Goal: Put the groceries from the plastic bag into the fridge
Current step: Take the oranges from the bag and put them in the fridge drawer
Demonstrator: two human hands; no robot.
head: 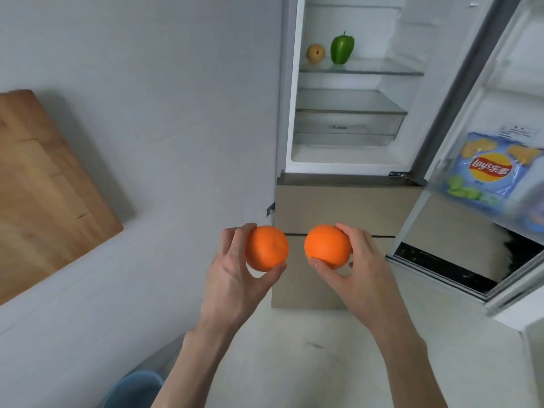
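My left hand grips one orange and my right hand grips a second orange. Both are held side by side in front of the fridge's closed lower drawers. The fridge stands open above them. On its glass shelf sit a green bell pepper and a yellowish round fruit. A blue bag of Lay's chips stands in the bin of the open door at the right. The plastic bag is not in view.
A wooden board lies at the left against the pale wall. A clear crisper drawer sits under the lower shelf. The open fridge door juts out at the right. A blue object shows at the bottom edge on the floor.
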